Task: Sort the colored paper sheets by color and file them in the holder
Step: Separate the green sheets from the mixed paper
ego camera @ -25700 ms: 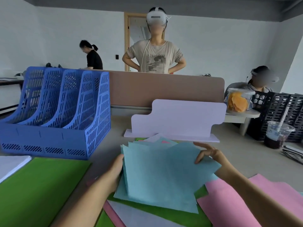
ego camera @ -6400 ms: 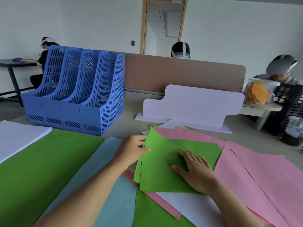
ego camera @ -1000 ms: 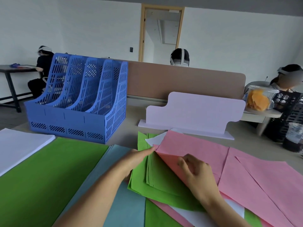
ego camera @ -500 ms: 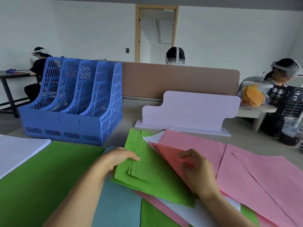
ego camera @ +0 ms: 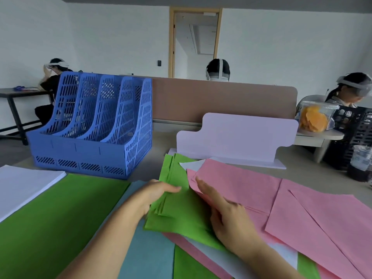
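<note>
The left hand [ego camera: 154, 195] grips the left edge of a fanned bunch of green sheets [ego camera: 181, 210], fingers laid over the top. The right hand [ego camera: 227, 215] lies flat with its fingers straight and together, fingertips at the corner of a pink sheet [ego camera: 237, 184]. The blue holder [ego camera: 90, 127] stands well beyond the left fingertips.
</note>
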The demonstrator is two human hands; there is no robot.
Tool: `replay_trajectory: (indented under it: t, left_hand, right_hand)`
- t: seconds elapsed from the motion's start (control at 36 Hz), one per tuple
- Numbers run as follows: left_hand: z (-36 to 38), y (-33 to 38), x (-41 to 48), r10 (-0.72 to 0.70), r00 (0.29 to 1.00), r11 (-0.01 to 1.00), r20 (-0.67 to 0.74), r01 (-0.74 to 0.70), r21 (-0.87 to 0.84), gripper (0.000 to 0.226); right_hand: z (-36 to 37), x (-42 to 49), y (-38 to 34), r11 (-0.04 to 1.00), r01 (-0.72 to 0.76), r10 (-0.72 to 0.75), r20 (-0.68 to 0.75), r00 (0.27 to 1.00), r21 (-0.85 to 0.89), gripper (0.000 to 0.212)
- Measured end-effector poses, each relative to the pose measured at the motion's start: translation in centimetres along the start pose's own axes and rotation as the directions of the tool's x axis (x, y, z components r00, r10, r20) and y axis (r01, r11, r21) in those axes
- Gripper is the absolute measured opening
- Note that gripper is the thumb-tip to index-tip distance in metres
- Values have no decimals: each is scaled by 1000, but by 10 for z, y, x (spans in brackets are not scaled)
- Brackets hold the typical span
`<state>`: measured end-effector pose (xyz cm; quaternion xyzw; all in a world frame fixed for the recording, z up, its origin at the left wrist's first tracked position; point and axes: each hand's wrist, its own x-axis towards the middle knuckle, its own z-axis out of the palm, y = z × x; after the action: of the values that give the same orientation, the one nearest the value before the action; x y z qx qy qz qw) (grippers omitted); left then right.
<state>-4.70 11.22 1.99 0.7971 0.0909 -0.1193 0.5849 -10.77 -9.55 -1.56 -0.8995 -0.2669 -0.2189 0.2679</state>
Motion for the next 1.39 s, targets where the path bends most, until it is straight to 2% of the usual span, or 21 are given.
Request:
replay_trajectory:
  t: [0.11,0.17,0.22,0.28,0.36,0.42,0.5,0.61,0.67,0.69,0.75,0.81,0.86,0.89,1.0,1.06,1.14,1.22,1.25,1.33,1.39]
  left_hand:
    - [-14,4,-4,39,999,985,22,-35,-168,70]
    - [-19,7,-8,72,997,971,19,-66,-231,44]
    - [-21,9,-13,89,996,932,24,-75,-354,14]
    - [-21,10,-16,105,993,856,45,-67,-512,17]
    - [-20,8,-17,148,986,705,81,-48,-708,24]
    - [-21,8,-13,199,978,612,59,-77,-787,27]
    - [-23,9,-10,289,957,478,34,-113,-871,28]
    - [-23,10,-9,344,939,424,17,-139,-895,30]
    - [-21,10,-10,349,937,438,32,-133,-889,29]
    - [-21,9,-10,340,939,457,40,-128,-880,29]
    - [-20,9,-10,320,945,502,69,-107,-858,28]
    - [-18,8,-11,298,947,564,122,-71,-823,28]
    - [-17,8,-12,254,951,647,175,-33,-761,27]
    - [-16,7,-13,227,953,694,203,-12,-720,27]
    - [-16,4,-12,97,946,846,310,86,-527,27]
    - [-14,4,-13,53,928,901,369,115,-419,23]
    - [-10,6,-22,-43,948,969,315,116,-218,28]
    - [-3,9,-24,-58,982,997,179,67,-43,61]
    - [-1,9,-24,-37,988,999,147,39,-9,65]
    - [5,8,-24,24,992,999,122,-28,23,54]
    - [8,8,-26,81,990,996,119,-83,14,45]
  right_hand:
    - [2,0,10,999,-52,52,-18,999,-11,91]
    - [2,1,16,996,-86,87,-29,996,6,81]
    - [2,1,21,989,-133,133,-3,991,68,56]
    - [0,2,18,963,-222,221,23,975,153,26]
    - [-6,4,9,834,-380,372,102,923,399,57]
    - [-8,5,9,811,-427,400,155,903,400,66]
    - [-8,5,11,783,-466,418,206,885,411,69]
    - [-8,9,9,677,-511,433,275,859,529,79]
    - [-8,14,8,549,-562,428,369,825,619,90]
    - [-8,16,8,439,-578,414,416,809,688,93]
    - [-11,20,9,153,-573,384,485,785,805,99]
    - [-16,20,9,-70,-487,375,476,796,870,92]
    - [-24,18,9,-186,-414,388,454,802,891,82]
    - [-29,17,10,-208,-413,396,462,793,887,78]
    - [-43,15,17,-152,-490,452,501,738,858,43]
    - [-47,14,20,-126,-528,478,518,709,840,33]
    - [-48,15,24,-62,-593,544,525,655,803,31]
    - [-45,16,27,33,-641,602,497,625,767,33]
    - [-43,16,28,59,-655,611,492,620,753,33]
    - [-34,12,28,91,-676,603,500,622,731,37]
    - [-29,13,28,128,-641,629,438,643,757,40]
